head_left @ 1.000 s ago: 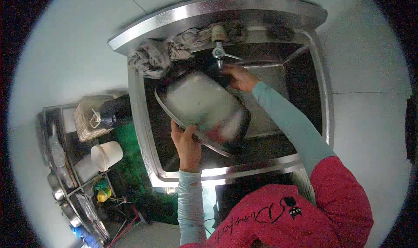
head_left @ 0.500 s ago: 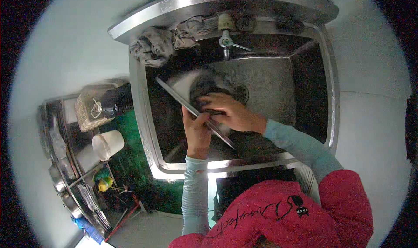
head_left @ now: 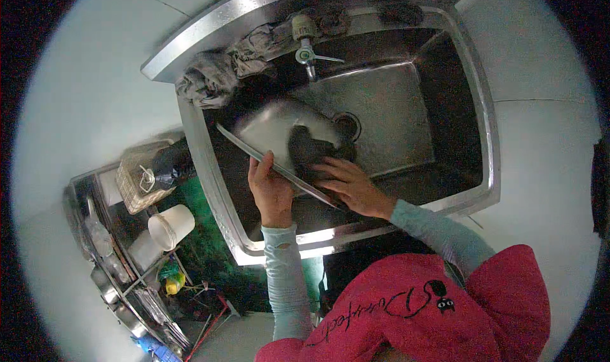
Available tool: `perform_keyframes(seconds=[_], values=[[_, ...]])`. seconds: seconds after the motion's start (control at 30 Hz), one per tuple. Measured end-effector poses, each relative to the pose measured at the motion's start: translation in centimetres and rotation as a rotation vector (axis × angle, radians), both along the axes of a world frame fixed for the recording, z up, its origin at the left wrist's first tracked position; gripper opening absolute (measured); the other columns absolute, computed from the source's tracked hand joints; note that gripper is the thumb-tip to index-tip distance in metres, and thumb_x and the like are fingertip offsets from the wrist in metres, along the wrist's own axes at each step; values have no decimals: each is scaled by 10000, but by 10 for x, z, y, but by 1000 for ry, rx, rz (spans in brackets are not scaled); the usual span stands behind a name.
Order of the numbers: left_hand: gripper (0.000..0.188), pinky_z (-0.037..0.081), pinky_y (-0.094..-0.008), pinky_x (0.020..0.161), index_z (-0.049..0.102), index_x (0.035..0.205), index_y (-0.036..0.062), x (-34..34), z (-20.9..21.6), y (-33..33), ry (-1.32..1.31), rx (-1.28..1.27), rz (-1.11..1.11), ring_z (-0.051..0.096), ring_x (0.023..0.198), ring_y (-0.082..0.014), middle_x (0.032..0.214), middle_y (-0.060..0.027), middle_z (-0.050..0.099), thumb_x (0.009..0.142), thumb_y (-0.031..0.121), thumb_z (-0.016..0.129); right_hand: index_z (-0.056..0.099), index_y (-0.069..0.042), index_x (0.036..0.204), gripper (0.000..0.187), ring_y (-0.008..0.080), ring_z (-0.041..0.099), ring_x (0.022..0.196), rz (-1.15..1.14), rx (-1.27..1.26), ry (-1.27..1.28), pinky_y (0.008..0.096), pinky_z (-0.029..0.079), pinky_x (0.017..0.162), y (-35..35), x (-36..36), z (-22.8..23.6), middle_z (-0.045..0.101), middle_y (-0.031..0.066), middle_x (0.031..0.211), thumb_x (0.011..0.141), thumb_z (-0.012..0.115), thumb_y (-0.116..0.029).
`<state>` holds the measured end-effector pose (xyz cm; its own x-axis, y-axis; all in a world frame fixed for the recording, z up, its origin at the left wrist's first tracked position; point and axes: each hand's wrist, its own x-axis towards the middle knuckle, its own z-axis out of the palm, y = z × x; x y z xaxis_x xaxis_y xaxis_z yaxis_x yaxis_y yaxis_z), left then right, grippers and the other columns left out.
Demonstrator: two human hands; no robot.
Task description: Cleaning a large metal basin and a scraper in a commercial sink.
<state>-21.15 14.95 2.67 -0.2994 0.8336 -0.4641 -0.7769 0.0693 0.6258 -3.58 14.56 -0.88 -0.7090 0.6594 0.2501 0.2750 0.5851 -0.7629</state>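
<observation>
My left hand [head_left: 271,187] is closed on the near rim of a wide, shiny metal tray [head_left: 244,147], its thumb over the edge. The tray tilts inside the sink, its rim running from upper left to lower right. My right hand [head_left: 356,187] has its fingers stretched and spread against the tray's face, near the rim's lower right end. Beside those fingers is a dark patch on the face; whether it is a cloth or a reflection, I cannot tell. The steel sink [head_left: 381,133] lies around both hands, and its tap [head_left: 306,55] stands beyond them.
Grey crumpled cloths [head_left: 206,79] lie on the sink's back left ledge. To the left stands a rack with a wicker basket [head_left: 136,181], a white bucket [head_left: 171,227] and metal pans [head_left: 130,321]. The drain [head_left: 347,127] lies right of the tray.
My head view has turned and shifted. The right hand has slid down and right along the tray's face, uncovering more of the dark patch. My left hand keeps its hold on the rim.
</observation>
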Motion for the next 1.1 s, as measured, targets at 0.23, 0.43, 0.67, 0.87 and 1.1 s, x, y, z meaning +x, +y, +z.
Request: perform_keyframes(seconds=[0.23,0.43,0.67,0.87,1.1], values=[[408,451,-318,698,389,1038,23,20,3,-16,91,-60,-82,498,830,-207,930,-92,476,645,-66,456,392,-93,1131,349,275,348,1074,-661,-611,121,341,261,908,-20,17,-71,378,138,1159,783,414,-77],[469,462,-356,660,393,1008,71,48,-22,-65,277,-196,-37,523,735,-238,809,-94,520,574,-8,550,424,-63,1108,329,198,414,992,-468,-1161,389,306,318,855,84,-4,-132,440,101,1094,785,443,-123],[455,432,-276,634,418,990,124,67,-33,-101,181,-293,-49,510,774,-174,859,-72,533,617,-118,515,522,-81,958,200,184,465,941,-468,-1472,553,303,383,791,142,-48,-66,494,74,1029,786,439,-140],[450,416,-268,685,412,986,61,74,-43,-105,223,-167,-171,483,772,-159,909,-39,466,592,-131,516,516,-93,981,290,254,453,958,-111,-890,337,325,324,862,91,-21,10,491,106,962,698,513,-30],[353,423,-277,637,447,936,42,115,-37,-98,452,-173,-339,474,762,-166,831,-41,485,616,-50,563,516,-176,1012,339,266,370,1051,247,203,-94,438,269,889,67,-62,25,452,128,1014,680,546,-113]])
